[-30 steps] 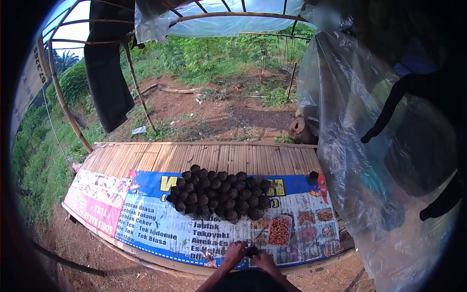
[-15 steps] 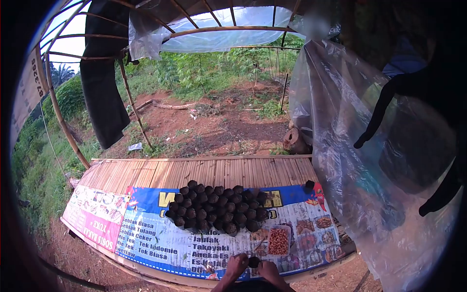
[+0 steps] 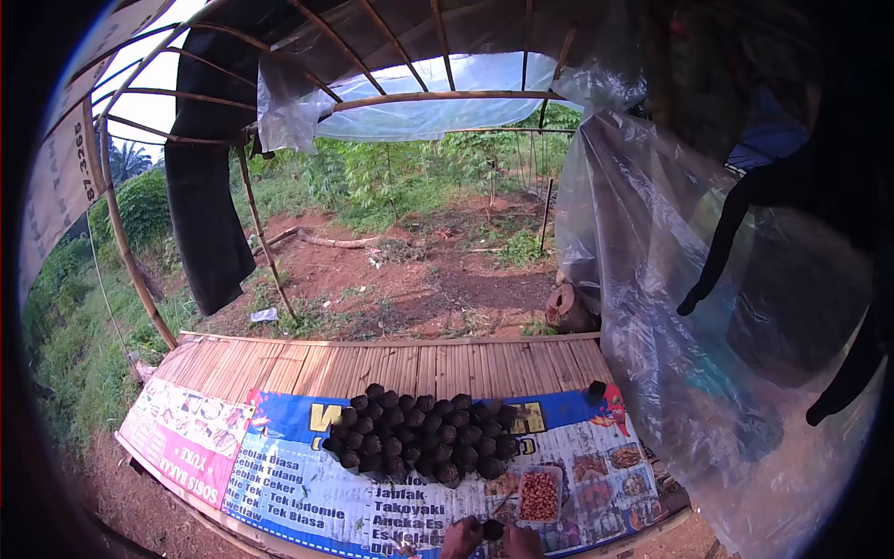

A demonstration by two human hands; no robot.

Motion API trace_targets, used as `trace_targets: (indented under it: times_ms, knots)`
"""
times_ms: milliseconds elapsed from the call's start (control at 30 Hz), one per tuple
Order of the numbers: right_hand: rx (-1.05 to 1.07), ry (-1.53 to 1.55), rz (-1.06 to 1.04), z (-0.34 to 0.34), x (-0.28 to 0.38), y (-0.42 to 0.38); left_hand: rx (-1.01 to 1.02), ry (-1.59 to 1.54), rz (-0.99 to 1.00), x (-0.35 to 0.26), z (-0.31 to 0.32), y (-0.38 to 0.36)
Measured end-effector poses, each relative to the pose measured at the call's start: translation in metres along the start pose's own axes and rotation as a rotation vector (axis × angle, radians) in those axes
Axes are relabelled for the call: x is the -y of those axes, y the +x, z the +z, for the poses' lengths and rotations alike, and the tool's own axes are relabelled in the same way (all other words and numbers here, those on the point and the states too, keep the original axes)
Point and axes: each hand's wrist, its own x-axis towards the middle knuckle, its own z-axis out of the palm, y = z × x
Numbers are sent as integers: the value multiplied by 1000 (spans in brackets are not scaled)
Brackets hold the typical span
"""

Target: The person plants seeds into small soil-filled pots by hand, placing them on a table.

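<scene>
At the bottom edge, a small black seedling pot (image 3: 493, 529) sits between my two hands. My left hand (image 3: 462, 538) is closed on its left side, and my right hand (image 3: 521, 542) is closed against its right side. Their lower parts are cut off by the frame. Just beyond my right hand lies a clear plastic tub (image 3: 561, 498) of reddish-brown seeds (image 3: 538, 495). Farther back, a dense cluster of similar black pots (image 3: 419, 433), seemingly filled with dark soil, stands on a printed banner (image 3: 289, 503).
The banner covers a bamboo-slat table (image 3: 391, 368). One lone black pot (image 3: 597, 388) stands at the right rear. Clear plastic sheeting (image 3: 643, 279) hangs along the right side. Wooden poles (image 3: 265, 233) hold up the shelter, with red soil and plants beyond.
The camera has tilted up, so the table and hands appear lower in view. Both hands remain at the small black pot.
</scene>
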Motion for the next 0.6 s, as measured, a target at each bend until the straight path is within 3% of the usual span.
trace_targets:
  times_ms: [133, 167, 233, 300, 400, 500, 600]
  knots:
    - [78, -50, -22, 11, -12, -3, -16, -12, -79, -18, -8, -6]
    - [1, -58, -47, 9, -8, -3, -9, -21, -81, -23, -12, -5]
    - [-91, -72, -83, 7, -7, 14, -3, -1, -2, 11, 2, 8]
    - [19, -123, 110, 20, -12, 12, 17, -46, -35, 15, 4, 0]
    - [20, -116, 28, 38, -30, 10, -1, -1, -6, 19, 9, -5]
    - [-27, -73, 50, -28, 21, 10, -38, -43, 11, 3, -1, 3]
    - [-28, -129, 34, -16, 11, 9, 20, -31, -71, 6, 2, 0]
